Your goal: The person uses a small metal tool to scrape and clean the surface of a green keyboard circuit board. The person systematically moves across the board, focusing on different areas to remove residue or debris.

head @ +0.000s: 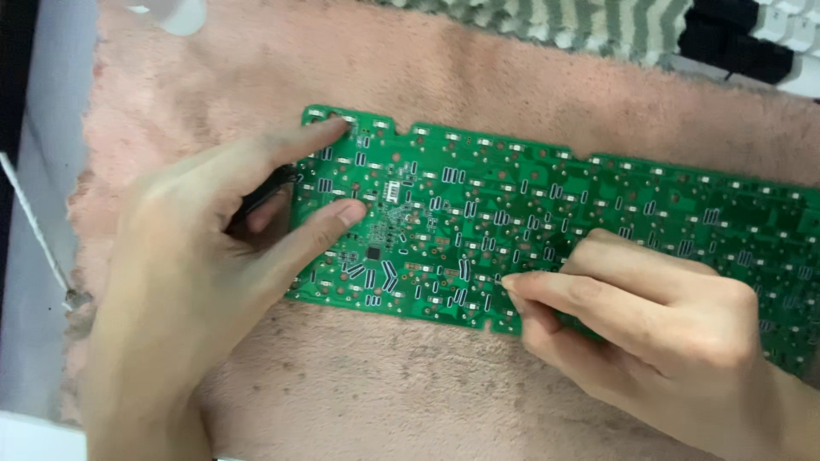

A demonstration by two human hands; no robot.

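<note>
A long green circuit board (478, 205) with many small parts and solder pads lies flat on a pink fuzzy cloth (427, 68). My left hand (196, 256) rests on the board's left end, index finger at the top-left corner and another finger pressing near a small black chip (372, 253). A thin black object (265, 195) shows under the left fingers; what it is stays unclear. My right hand (649, 316) lies on the board's lower middle, thumb and index finger pinched together at the lower edge. Whether anything sits between those fingertips is hidden.
A grey and white zigzag fabric (589, 21) lies beyond the cloth at the top. A black and white keyboard (760, 38) sits at the top right. A thin white cable (34, 222) runs along the grey surface at the left.
</note>
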